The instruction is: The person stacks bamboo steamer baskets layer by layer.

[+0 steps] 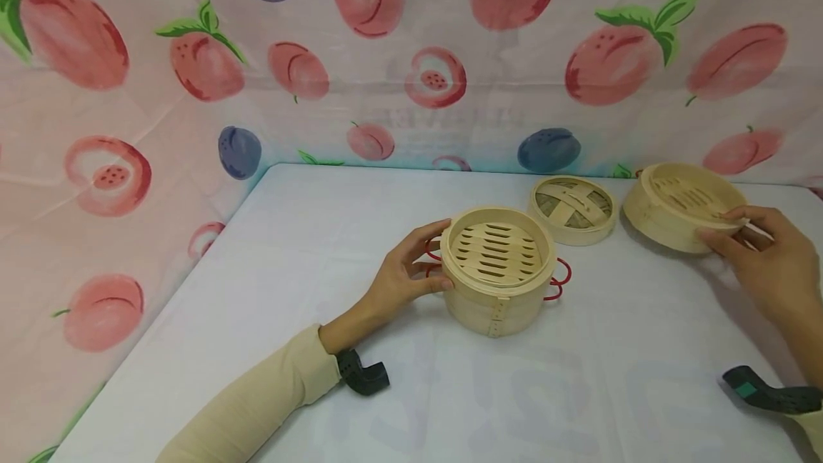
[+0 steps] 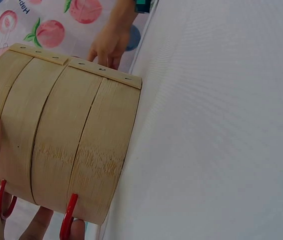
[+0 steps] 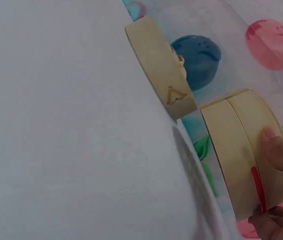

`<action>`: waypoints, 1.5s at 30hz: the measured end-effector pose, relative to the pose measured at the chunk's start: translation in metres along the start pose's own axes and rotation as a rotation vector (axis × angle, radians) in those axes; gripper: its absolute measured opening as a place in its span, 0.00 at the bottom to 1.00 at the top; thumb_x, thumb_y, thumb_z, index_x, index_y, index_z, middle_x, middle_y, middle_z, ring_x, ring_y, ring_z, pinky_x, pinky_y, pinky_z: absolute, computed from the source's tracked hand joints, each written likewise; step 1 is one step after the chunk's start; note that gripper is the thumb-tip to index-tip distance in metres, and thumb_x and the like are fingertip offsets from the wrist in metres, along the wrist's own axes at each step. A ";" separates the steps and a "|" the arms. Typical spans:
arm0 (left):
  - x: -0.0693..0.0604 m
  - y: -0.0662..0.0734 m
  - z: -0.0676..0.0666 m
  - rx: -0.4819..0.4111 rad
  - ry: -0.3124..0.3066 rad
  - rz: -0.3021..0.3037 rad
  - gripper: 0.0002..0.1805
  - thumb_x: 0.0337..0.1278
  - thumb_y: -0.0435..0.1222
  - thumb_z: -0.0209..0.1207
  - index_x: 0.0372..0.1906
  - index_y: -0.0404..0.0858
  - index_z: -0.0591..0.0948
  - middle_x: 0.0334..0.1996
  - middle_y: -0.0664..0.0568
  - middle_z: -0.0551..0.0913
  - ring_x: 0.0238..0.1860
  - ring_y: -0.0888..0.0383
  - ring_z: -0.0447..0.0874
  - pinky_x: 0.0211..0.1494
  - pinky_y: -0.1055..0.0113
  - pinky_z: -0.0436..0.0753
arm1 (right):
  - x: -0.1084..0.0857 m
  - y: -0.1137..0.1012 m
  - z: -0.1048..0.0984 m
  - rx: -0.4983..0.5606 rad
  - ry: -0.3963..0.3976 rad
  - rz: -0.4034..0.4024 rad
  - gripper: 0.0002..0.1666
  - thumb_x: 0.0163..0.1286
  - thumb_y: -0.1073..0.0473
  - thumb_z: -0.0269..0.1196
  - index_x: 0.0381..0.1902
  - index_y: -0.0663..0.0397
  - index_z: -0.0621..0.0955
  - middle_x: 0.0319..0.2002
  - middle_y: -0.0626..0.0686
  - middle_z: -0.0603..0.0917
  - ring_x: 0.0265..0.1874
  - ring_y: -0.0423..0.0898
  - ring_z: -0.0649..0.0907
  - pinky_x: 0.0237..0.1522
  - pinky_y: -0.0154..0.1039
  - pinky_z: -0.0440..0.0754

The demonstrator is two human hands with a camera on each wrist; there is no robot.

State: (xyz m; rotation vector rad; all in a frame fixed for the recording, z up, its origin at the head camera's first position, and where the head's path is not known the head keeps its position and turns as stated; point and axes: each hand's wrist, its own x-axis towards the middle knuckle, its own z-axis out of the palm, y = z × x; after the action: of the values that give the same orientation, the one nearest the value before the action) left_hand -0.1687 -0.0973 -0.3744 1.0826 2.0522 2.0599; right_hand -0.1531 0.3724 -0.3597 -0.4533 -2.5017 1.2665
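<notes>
A stack of bamboo steamer baskets (image 1: 494,299) stands near the middle of the white table, its slatted inside facing up and red handles on its sides. My left hand (image 1: 411,263) grips it from the left, thumb at the front wall and fingers behind by the red handles (image 2: 69,215). At the right, my right hand (image 1: 768,249) pinches the rim of another bamboo steamer basket (image 1: 669,223), which is tilted and raised off the table. In the right wrist view, a red handle (image 3: 258,189) shows beside the fingers of that hand.
Between the baskets, toward the back, lies a round woven bamboo lid (image 1: 574,234) with a strap handle on top. A fruit-printed cloth (image 1: 398,106) hangs behind the white table (image 1: 360,391) and along its left side.
</notes>
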 end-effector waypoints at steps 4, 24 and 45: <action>0.000 0.000 -0.001 0.003 -0.001 0.001 0.42 0.50 0.34 0.70 0.71 0.44 0.64 0.66 0.51 0.67 0.60 0.50 0.69 0.55 0.47 0.75 | 0.000 -0.009 -0.003 0.037 -0.017 0.002 0.18 0.63 0.46 0.65 0.48 0.22 0.71 0.65 0.37 0.63 0.57 0.31 0.70 0.31 0.13 0.71; -0.001 0.000 -0.001 0.000 -0.006 0.006 0.41 0.51 0.33 0.69 0.71 0.45 0.64 0.65 0.51 0.68 0.61 0.44 0.67 0.56 0.48 0.74 | -0.019 -0.058 0.001 0.100 -0.093 -0.119 0.21 0.63 0.54 0.66 0.53 0.40 0.75 0.56 0.45 0.67 0.38 0.24 0.74 0.30 0.17 0.76; 0.000 0.000 0.000 -0.011 0.000 0.009 0.42 0.50 0.31 0.70 0.71 0.43 0.64 0.65 0.51 0.68 0.59 0.45 0.68 0.56 0.48 0.75 | -0.046 -0.107 0.011 0.106 -0.111 -0.278 0.20 0.62 0.62 0.68 0.49 0.53 0.74 0.50 0.46 0.69 0.44 0.31 0.75 0.34 0.17 0.76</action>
State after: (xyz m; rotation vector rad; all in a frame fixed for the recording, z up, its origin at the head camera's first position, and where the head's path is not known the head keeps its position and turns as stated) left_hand -0.1690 -0.0969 -0.3745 1.0920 2.0368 2.0730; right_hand -0.1309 0.2860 -0.2844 -0.0079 -2.4633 1.3339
